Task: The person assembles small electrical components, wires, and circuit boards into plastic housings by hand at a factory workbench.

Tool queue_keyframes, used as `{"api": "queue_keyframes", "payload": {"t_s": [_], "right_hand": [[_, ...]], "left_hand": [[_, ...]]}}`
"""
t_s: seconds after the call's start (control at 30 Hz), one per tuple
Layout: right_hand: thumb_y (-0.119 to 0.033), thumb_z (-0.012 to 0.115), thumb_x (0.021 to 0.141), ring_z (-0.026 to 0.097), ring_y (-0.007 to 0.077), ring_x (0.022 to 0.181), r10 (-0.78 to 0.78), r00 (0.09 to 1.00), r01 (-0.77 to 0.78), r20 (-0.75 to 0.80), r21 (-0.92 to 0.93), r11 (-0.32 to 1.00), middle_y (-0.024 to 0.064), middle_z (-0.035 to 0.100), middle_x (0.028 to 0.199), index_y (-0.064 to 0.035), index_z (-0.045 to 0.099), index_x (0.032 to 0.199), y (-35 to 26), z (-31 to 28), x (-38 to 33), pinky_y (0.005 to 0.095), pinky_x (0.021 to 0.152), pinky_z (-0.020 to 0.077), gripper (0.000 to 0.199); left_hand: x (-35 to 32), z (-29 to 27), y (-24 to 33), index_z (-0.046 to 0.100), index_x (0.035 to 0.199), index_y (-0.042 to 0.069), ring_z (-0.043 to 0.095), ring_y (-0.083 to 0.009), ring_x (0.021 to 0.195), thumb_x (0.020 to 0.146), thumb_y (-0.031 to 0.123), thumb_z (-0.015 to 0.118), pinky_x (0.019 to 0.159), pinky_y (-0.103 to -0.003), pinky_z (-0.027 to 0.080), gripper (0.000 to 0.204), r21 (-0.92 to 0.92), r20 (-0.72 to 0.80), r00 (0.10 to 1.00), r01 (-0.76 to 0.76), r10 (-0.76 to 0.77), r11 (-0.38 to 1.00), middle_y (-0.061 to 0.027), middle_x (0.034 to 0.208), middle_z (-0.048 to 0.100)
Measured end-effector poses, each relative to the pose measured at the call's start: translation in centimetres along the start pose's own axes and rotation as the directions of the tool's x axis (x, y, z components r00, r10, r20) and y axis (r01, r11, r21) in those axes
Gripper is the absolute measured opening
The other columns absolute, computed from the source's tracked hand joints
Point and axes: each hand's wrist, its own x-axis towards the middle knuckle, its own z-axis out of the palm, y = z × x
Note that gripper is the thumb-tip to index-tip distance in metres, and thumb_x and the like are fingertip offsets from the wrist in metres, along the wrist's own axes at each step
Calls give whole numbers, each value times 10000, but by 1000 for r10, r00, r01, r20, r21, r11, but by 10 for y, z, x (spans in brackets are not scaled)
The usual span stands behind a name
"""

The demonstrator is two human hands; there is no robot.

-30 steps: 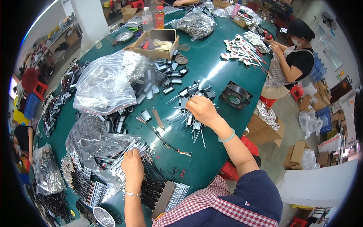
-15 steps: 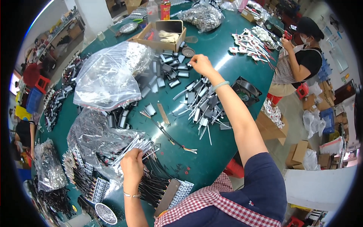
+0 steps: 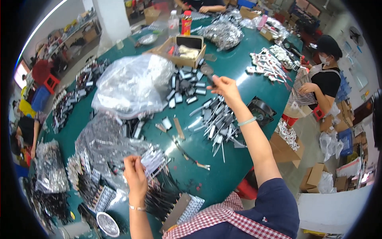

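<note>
My right hand (image 3: pixel 226 91) is raised over the far middle of the table, fingers pinched at a small dark piece (image 3: pixel 211 81) too blurred to name. Left of it lies a heap of black and grey rectangular pieces (image 3: pixel 186 84). Nearer me, below the hand, is a pile of similar pieces with thin white tubes (image 3: pixel 219 123). My left hand (image 3: pixel 135 175) has curled fingers beside a bundle of whitish strips (image 3: pixel 152 160); what it holds, if anything, is hidden. A wire harness (image 3: pixel 185 153) rests on the table between my hands, near a flat brown strip (image 3: pixel 178 126).
Large clear plastic bags (image 3: pixel 131 87) cover the left middle. A black fan (image 3: pixel 261 110) sits by my right forearm. An open cardboard box (image 3: pixel 187 51) and bottles (image 3: pixel 186 23) stand farther back. Black wire bundles (image 3: pixel 161 201) lie near me. A co-worker (image 3: pixel 324 73) stands at right.
The view has shifted, so the table sits lower in it. My right hand has moved off the heap of black and grey pieces, toward me, with a dark piece at its fingers. My left hand stays near the strips.
</note>
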Motion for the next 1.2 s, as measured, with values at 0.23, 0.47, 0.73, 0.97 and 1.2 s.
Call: {"api": "queue_keyframes", "payload": {"t_s": [0.23, 0.47, 0.73, 0.97, 1.2], "right_hand": [[-132, 645, 910, 685, 216, 772, 16, 971, -69, 240, 215, 974, 100, 658, 839, 12, 626, 883, -25, 47, -108, 319, 678, 546, 148], [-2, 670, 847, 662, 289, 947, -130, 864, -38, 487, 321, 946, 128, 523, 1115, 36, 579, 1014, -4, 97, -174, 419, 839, 578, 194], [85, 716, 779, 553, 190, 1071, -141, 835, 15, 532, 234, 972, 107, 520, 1168, 24, 650, 930, -8, 100, -195, 306, 878, 506, 175], [98, 722, 744, 566, 206, 1076, -233, 748, 189, 621, 137, 972, 129, 562, 1152, 13, 664, 922, -23, 103, -197, 312, 895, 494, 205], [80, 728, 719, 611, 202, 993, -213, 739, 346, 639, -89, 934, 97, 605, 1095, -13, 686, 884, -29, 100, -197, 297, 835, 508, 195]], "left_hand": [[6, 1, 46, 664, 1031, 10, 661, -309, 844, 959, 124, 540, 755, -348, 497, 183, 81, 200, 970, -159, 141, 984, -162, 932, 683], [-13, -12, 79, 700, 1033, 14, 632, -192, 652, 881, 4, 621, 611, -283, 486, 172, -62, 114, 962, -243, 249, 968, -132, 796, 673], [-18, -5, 106, 626, 1124, 3, 621, -273, 658, 879, -39, 580, 596, -355, 477, 252, -22, 104, 867, -488, 488, 872, -138, 758, 626], [-20, -7, 102, 633, 943, 18, 623, -258, 559, 855, 27, 653, 502, -346, 464, 90, 26, 119, 914, -394, 388, 919, -114, 675, 625], [-18, -5, 94, 671, 904, 3, 651, -242, 600, 819, -11, 672, 539, -303, 485, 86, 103, 132, 885, -460, 446, 882, -127, 750, 677]]}}
